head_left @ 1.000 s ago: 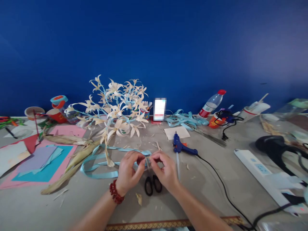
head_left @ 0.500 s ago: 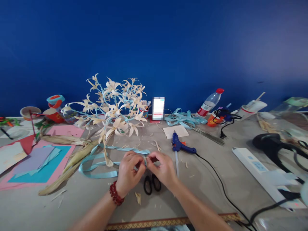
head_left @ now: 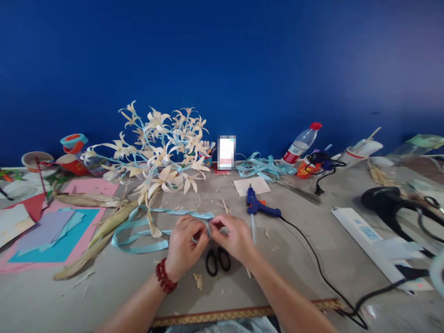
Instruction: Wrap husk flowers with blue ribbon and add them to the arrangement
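My left hand [head_left: 187,243], with a red bead bracelet [head_left: 166,276] at the wrist, and my right hand [head_left: 232,236] meet fingertip to fingertip. Both pinch a small bit of pale blue ribbon [head_left: 208,225], mostly covered by the fingers. A longer light blue ribbon [head_left: 145,249] lies in loops on the table and runs behind my left hand. Just below the fingers rest scissors [head_left: 218,261], black handles toward me, blades hidden under the hands. Past my left hand stands a bunch of cream flowers [head_left: 163,152] on blue-wrapped stems, one bloom hanging down to the table.
A blue glue gun [head_left: 260,206] lies on the right, its cord running to a white power strip [head_left: 367,240]. Dried husks [head_left: 114,224] and coloured paper [head_left: 69,231] lie left. Toward the wall are a phone [head_left: 226,152], ribbon pile [head_left: 260,167], wires [head_left: 301,192] and bottle [head_left: 301,143].
Both hands stay close together, still pinching, with small finger movements; the right fingertips have turned slightly. The whole view has shifted a little, so the table things appear farther left and higher.
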